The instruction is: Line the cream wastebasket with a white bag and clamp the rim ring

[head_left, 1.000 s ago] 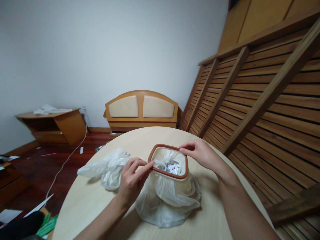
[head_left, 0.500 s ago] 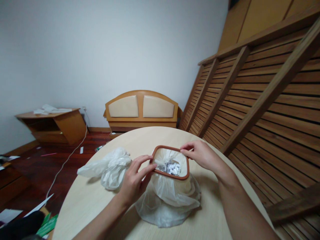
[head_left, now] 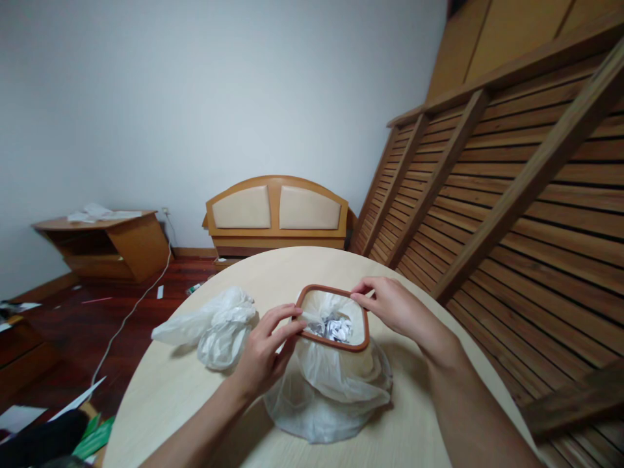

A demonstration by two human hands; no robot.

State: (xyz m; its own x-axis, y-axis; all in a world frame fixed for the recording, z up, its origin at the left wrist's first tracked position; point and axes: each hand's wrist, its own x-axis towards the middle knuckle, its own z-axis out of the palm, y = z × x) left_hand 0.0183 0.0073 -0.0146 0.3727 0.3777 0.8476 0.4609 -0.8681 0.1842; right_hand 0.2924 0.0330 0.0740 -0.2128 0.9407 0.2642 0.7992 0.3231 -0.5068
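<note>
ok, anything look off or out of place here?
Yes, two things. The translucent bag hangs loose outside the brown-rimmed bin and bunches on the table, untidy for a liner. A white cord trails across the floor, a possible trip hazard. No spill visible.

There, you've nudged the brown rim slightly right, and more of your left hand's fingers reach it.
</note>
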